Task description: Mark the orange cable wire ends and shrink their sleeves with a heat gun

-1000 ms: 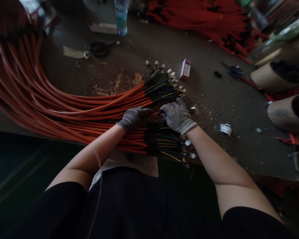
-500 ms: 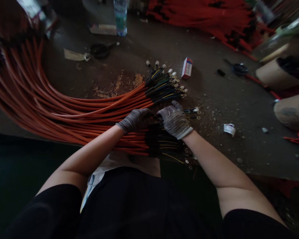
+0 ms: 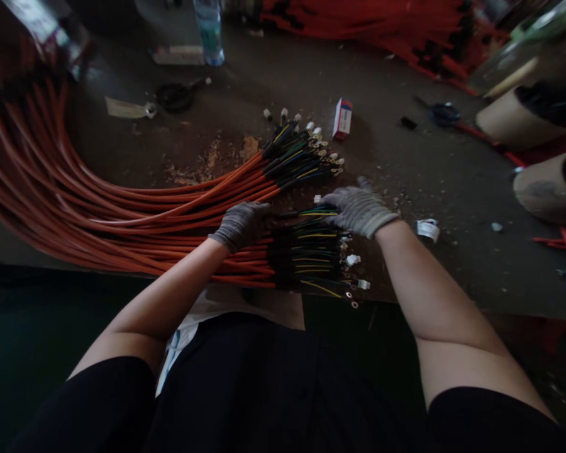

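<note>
Many orange cables (image 3: pixel 170 214) curve across the workbench, their ends split into thin dark and yellow wires with white connectors and ring terminals. My left hand (image 3: pixel 245 223), in a grey knit glove, is closed around one cable near its black sleeve. Gloved alike, my right hand (image 3: pixel 358 207) pinches the thin wires (image 3: pixel 316 214) at that cable's end; a white connector (image 3: pixel 317 199) shows beside its fingertips. Below both hands lies a row of cable ends with black sleeves (image 3: pixel 280 258). Another fanned group of wire ends (image 3: pixel 297 157) rests above them.
A small white and red box (image 3: pixel 342 118) stands beyond the wire ends. Scissors (image 3: pixel 177 95) and a plastic bottle (image 3: pixel 209 34) are farther back. At right are cardboard tubes (image 3: pixel 509 123) and a crumpled white scrap (image 3: pixel 427 230). Red cables (image 3: pixel 358 19) are heaped at the back.
My right hand has moved right along the cable from its sleeve to the wire ends. My left hand stays on the cable. The view has shifted slightly.
</note>
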`<state>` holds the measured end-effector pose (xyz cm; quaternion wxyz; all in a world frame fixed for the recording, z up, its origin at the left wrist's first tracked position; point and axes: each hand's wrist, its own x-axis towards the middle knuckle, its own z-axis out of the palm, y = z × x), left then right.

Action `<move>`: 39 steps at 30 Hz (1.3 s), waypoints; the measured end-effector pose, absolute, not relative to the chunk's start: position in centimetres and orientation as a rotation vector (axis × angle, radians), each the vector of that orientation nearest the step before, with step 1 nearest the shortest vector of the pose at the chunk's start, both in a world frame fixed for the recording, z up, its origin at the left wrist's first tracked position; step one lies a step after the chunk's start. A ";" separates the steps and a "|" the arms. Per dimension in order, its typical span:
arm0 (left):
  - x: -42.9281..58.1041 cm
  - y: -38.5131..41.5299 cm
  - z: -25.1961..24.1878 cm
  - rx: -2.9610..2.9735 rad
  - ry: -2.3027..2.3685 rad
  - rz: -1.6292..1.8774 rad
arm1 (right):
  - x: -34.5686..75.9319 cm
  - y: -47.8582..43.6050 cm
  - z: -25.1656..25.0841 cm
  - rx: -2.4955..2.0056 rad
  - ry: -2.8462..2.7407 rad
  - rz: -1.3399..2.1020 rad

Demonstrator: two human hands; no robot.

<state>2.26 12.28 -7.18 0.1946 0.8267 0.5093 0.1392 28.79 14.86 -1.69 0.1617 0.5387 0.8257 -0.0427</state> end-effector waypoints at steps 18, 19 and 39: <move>5.7 15.1 -5.4 2.415 1.805 0.078 | 21.7 19.3 -4.3 1.419 2.608 0.202; 5.6 14.9 -5.4 2.396 1.793 0.103 | 21.9 19.3 -4.4 1.390 2.637 0.207; 4.2 13.6 -8.1 2.074 1.328 0.697 | 22.8 15.3 -3.4 1.373 2.677 -0.074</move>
